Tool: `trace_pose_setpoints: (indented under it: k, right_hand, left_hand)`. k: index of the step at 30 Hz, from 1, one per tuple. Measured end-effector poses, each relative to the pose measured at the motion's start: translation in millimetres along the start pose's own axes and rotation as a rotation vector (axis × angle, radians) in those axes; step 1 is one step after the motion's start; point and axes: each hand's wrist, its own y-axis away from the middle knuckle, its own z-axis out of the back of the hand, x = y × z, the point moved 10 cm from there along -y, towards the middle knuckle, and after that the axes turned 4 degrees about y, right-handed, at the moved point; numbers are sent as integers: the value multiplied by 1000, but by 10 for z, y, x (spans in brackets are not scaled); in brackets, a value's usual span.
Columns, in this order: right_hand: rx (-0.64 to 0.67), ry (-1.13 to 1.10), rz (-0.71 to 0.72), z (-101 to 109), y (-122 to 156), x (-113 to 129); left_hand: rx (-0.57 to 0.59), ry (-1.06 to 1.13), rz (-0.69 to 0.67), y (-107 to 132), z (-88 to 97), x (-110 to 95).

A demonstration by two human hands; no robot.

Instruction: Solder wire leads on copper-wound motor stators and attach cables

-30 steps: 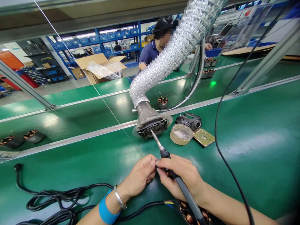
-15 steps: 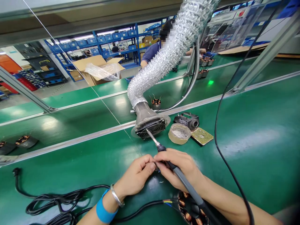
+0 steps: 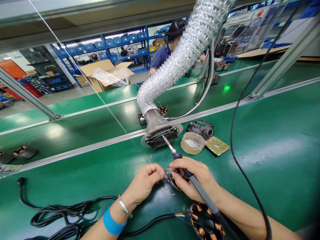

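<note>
My right hand point(image 3: 197, 176) is closed around a soldering iron point(image 3: 197, 190), its metal tip pointing up and left over the fan grille. My left hand point(image 3: 147, 181) pinches a thin wire point(image 3: 167, 171) between thumb and forefinger. The right thumb and index finger are close to that wire's other side. Partly hidden by the right hand is a small copper-wound stator point(image 3: 174, 182). Nearer to me, below the iron, lies a larger stator point(image 3: 206, 221) with copper coils. A black cable point(image 3: 152, 221) ends beside it in coloured leads.
A fume extractor fan point(image 3: 162, 135) hangs on a silver duct point(image 3: 175, 53) before me. Right of it are a round solder tub point(image 3: 192, 142), a black iron holder point(image 3: 201, 128) and a yellowish sponge tray point(image 3: 217, 146). Coiled cable point(image 3: 57, 216) lies left. A co-worker point(image 3: 162, 56) sits across.
My hands have drawn slightly apart, baring the wire and the small stator. The iron has shifted a little right. Stators on the far lane have slid left; another shows beside the fan funnel.
</note>
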Motion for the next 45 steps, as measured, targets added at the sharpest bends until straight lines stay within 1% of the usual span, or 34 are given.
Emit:
trace_pose_setpoints:
  k: [6,10,13,17,20,23,25,28,29,31,33,35,37,39,42,45]
  right_hand:
    - [2,-7,51,-7,-35,119]
    - [-66,39,109,28,-41,217]
    - [-62,42,67,46,-19,171]
    - [24,-19,-12,14,35,46]
    - [82,-82,-34,-54,60,-1]
    - [47,-51,-42,-50,64,-40]
    - [22,26,12,-36,77,-20]
    - [63,143,171,-97,127,74]
    - [78,165,202,-117,139,88]
    - [91,166,206,-117,130,82]
    - [93,137,178,-74,87,87]
    - [96,117,167,0,48,142]
    - [75,99,160,126,40,219]
    - [38,46,98,281,77,231]
    - [-47,-45,-84,499,211,83]
    - [-186,-124,-212,656,372,-112]
  left_hand:
    - [23,-57,-50,33,-50,-54]
    - [5,-24,-4,39,-60,13]
    - [-23,16,23,37,-44,70]
    - [-52,44,26,33,-10,103]
    - [-63,57,23,38,1,114]
    - [-98,42,20,55,15,123]
    - [-142,18,24,72,34,131]
    - [-201,-29,10,98,53,115]
    - [-211,-45,1,105,53,104]
    - [-219,-78,-12,114,47,86]
    - [-221,-106,-25,120,41,66]
    - [-225,-127,-44,127,35,39]
    - [-234,-136,-68,136,28,8]
    - [-252,-138,-81,147,26,-9]
    - [-278,-145,-67,158,27,6]
    - [-288,-158,-47,163,23,24]
